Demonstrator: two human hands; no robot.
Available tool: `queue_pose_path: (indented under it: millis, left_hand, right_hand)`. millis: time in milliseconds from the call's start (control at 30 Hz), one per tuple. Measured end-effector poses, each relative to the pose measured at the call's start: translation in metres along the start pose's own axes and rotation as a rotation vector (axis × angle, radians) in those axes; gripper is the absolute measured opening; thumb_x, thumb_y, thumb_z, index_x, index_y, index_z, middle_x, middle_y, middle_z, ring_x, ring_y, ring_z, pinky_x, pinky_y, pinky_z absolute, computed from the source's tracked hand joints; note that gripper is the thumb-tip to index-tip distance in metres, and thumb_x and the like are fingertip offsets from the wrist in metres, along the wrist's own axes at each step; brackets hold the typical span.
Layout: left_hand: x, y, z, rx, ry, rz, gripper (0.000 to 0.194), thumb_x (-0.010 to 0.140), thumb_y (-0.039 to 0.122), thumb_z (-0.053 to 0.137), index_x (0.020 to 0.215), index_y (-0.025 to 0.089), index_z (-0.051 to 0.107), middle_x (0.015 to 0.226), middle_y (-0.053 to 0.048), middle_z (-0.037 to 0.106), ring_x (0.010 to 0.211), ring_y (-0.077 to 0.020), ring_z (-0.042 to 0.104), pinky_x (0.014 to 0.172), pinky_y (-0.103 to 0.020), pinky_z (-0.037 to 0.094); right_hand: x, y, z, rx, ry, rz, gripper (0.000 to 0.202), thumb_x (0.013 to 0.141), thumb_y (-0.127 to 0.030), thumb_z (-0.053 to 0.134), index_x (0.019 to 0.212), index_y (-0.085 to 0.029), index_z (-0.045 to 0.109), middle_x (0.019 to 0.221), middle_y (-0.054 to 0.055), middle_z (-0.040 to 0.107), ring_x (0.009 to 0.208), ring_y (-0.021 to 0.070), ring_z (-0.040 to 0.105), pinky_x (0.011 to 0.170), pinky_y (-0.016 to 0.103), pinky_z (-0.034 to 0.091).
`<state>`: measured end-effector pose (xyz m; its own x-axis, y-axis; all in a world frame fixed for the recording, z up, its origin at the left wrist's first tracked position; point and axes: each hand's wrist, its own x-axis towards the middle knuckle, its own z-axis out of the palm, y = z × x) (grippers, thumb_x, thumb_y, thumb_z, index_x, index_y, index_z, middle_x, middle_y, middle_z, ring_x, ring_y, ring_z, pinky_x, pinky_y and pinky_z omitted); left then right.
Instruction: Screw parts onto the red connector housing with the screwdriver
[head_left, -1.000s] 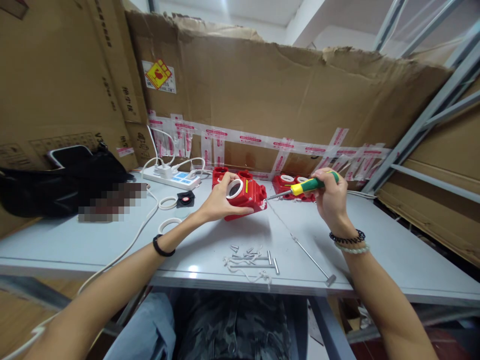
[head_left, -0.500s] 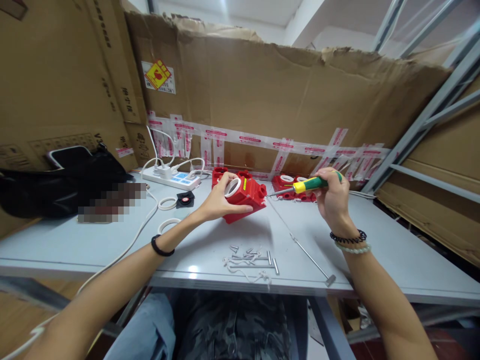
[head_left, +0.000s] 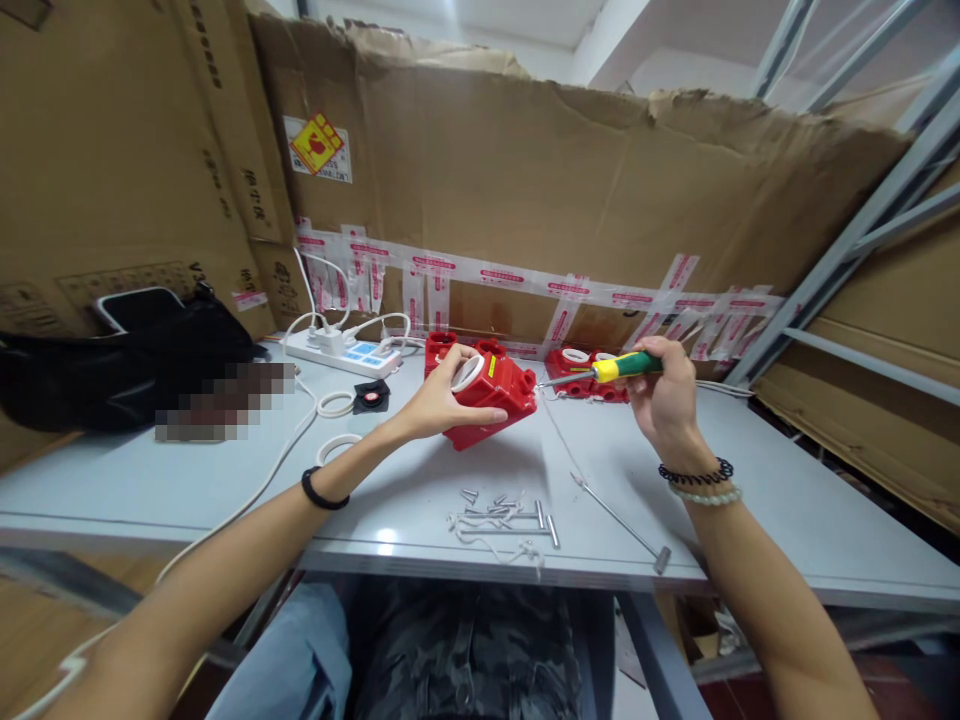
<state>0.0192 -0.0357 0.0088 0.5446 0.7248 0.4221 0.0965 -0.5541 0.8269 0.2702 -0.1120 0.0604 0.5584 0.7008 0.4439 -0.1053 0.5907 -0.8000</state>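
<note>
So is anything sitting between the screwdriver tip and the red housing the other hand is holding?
Nothing visible. The right hand holds the screwdriver with its tip right at the upper right corner of the red housing, which the left hand grips. The loose screws and metal rod lie nearer on the table, out of the way.

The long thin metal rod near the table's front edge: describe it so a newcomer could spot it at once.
On the grey table, look below the right hand. The metal rod lies diagonally, alone, right of the screw pile; it is far longer and ends in a small crosswise head.
</note>
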Motion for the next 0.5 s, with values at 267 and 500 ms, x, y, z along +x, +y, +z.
queue_pose_path:
  millis: [267, 500]
  left_hand:
    - [0.0008, -0.0015, -0.0005, -0.046, -0.008, -0.019, 0.065, 0.058, 0.043, 0.081, 0.104, 0.024, 0.039, 0.101, -0.002, 0.059, 0.087, -0.0211, 0.062, 0.073, -0.034, 0.050]
    - [0.0006, -0.0013, -0.0001, -0.063, 0.002, -0.020, 0.066, 0.058, 0.044, 0.081, 0.105, 0.024, 0.039, 0.101, -0.002, 0.060, 0.087, -0.0213, 0.063, 0.073, -0.033, 0.050]
  right_hand:
    - [0.0018, 0.0037, -0.0010, -0.061, -0.055, 0.019, 0.018, 0.063, -0.032, 0.065, 0.059, -0.020, 0.052, 0.055, -0.006, 0.049, 0.038, 0.0050, 0.039, 0.034, 0.019, 0.036]
    - [0.0012, 0.0029, 0.0007, -0.103, -0.077, 0.021, 0.021, 0.064, -0.036, 0.063, 0.057, -0.021, 0.050, 0.049, -0.007, 0.044, 0.034, 0.0046, 0.032, 0.033, 0.020, 0.036]
